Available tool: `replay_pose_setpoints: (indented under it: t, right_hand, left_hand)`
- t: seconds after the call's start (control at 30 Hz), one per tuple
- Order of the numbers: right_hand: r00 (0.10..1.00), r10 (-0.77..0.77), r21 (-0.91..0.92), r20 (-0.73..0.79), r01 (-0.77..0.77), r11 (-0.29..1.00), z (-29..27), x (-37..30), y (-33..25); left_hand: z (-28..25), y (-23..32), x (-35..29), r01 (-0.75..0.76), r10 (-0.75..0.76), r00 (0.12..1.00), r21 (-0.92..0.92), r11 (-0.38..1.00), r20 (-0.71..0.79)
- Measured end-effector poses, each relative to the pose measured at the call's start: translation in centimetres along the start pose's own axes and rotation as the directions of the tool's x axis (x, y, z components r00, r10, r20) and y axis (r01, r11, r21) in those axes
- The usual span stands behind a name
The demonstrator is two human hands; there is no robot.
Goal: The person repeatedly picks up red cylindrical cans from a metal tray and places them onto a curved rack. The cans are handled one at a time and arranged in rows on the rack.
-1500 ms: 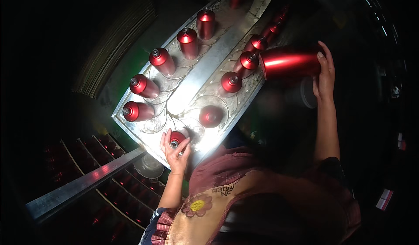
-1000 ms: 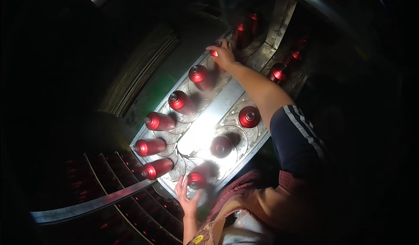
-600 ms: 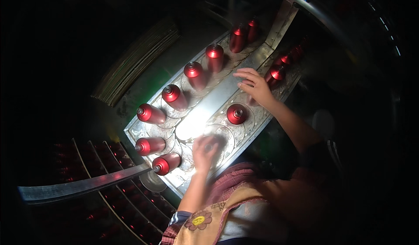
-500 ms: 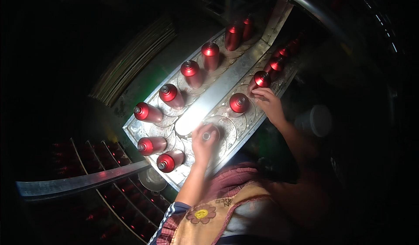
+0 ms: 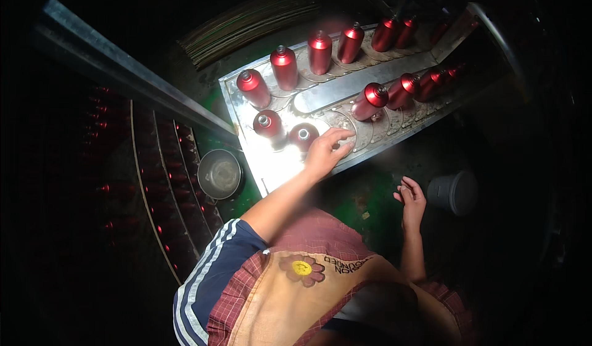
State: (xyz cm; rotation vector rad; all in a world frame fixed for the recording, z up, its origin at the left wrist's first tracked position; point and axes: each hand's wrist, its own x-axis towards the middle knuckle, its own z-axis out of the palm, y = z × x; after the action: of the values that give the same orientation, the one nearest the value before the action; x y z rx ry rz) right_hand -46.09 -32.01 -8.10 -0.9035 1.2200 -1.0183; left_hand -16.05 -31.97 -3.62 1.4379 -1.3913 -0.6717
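Note:
My left hand (image 5: 332,151) reaches over the near edge of a metal conveyor table (image 5: 336,94), fingers apart and empty. Close to its left stands a red metallic bottle (image 5: 302,137) with a narrow silver neck, partly behind the hand. Another red bottle (image 5: 267,126) stands left of that one. Beyond my fingertips, a red bottle (image 5: 370,102) heads the near row, with several more behind it to the right. My right hand (image 5: 412,199) hangs off the table's near side, its fingers loosely bent, apart and holding nothing.
Several red bottles (image 5: 284,70) line the far side of the table. A round metal pan (image 5: 220,174) sits low at the left, beside racks of red bottles (image 5: 160,229). A grey bucket (image 5: 453,193) stands at right. A metal beam (image 5: 132,66) crosses the upper left.
The view has turned, shifting the table. My left hand, earlier over a bottle, is now empty beside one. My right hand has left the near-row bottle and dropped away from the table.

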Motion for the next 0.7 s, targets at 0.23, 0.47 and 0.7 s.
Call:
replay_pose_setpoints:
  t: [0.23,0.47,0.7]
  right_hand:
    - [0.959,0.152,-0.141,0.238,-0.121,0.983,8.6,-10.0,4.5]
    - [0.727,0.213,-0.261,0.653,-0.048,0.964,21.9,-18.0,6.4]
    - [0.451,0.255,-0.262,0.855,-0.048,0.964,41.8,-28.5,9.3]
  left_hand:
    - [-12.4,1.9,-24.8,0.6,-0.599,0.794,-0.027,0.8,-0.102]
    - [-26.7,3.4,-41.1,0.697,-0.642,0.569,-0.113,0.708,-0.513]
    - [-44.4,4.6,-56.9,0.535,-0.611,0.182,-0.444,0.719,-0.771]
